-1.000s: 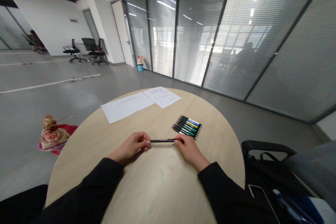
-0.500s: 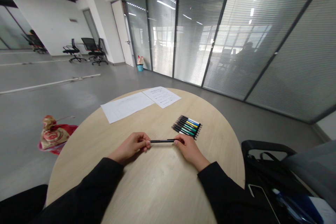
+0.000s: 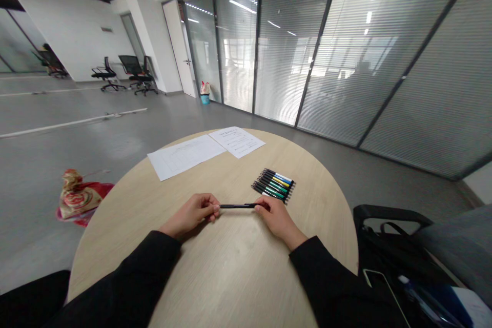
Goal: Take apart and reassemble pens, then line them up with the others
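Vs. prev frame, no real change on my feed: L hand [image 3: 191, 213] pinches one end of black pen [image 3: 237, 206], R hand [image 3: 277, 220] fingers shut on other end. Pen lies level over round wood table [image 3: 215, 261], just below row of pens [image 3: 273, 185].

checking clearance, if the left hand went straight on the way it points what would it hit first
The left hand pinches the black pen; past that, probably the row of pens, though depth is unclear.
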`<state>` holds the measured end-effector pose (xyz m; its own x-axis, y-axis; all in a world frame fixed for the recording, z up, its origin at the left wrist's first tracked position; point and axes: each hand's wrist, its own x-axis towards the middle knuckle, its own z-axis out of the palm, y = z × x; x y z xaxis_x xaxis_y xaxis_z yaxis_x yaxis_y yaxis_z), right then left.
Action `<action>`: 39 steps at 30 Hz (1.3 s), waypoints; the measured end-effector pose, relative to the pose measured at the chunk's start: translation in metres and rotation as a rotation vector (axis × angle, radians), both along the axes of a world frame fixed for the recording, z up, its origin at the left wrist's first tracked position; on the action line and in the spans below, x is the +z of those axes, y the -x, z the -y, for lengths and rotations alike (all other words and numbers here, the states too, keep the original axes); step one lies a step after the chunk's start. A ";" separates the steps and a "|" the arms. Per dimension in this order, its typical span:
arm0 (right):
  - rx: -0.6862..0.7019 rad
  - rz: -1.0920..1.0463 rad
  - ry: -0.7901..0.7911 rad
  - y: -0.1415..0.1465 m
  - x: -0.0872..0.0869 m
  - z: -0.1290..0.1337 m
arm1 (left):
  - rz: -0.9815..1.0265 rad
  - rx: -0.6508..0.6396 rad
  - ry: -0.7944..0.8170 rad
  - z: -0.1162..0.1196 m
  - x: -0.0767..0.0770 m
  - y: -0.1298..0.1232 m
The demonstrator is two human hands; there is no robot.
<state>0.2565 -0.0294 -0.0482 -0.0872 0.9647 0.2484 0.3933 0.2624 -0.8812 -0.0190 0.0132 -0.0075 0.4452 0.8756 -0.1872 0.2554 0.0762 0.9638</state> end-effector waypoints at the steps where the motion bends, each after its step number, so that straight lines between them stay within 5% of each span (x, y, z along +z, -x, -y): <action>1: -0.002 -0.006 -0.004 0.000 0.000 0.000 | 0.005 0.010 0.010 0.000 0.000 0.000; 12: -0.026 -0.067 -0.027 0.001 0.006 0.001 | 0.022 0.053 0.030 0.005 0.005 -0.006; 22: -0.038 -0.064 -0.011 0.000 0.004 0.000 | 0.018 -0.065 -0.096 0.001 0.010 -0.003; 39: 0.059 0.122 -0.039 -0.001 0.011 0.002 | 0.016 0.003 -0.104 0.008 0.017 -0.008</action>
<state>0.2571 -0.0316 -0.0372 -0.1752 0.9469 0.2695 0.4800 0.3212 -0.8164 -0.0108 0.0050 0.0096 0.4445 0.8914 -0.0880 0.2398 -0.0238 0.9705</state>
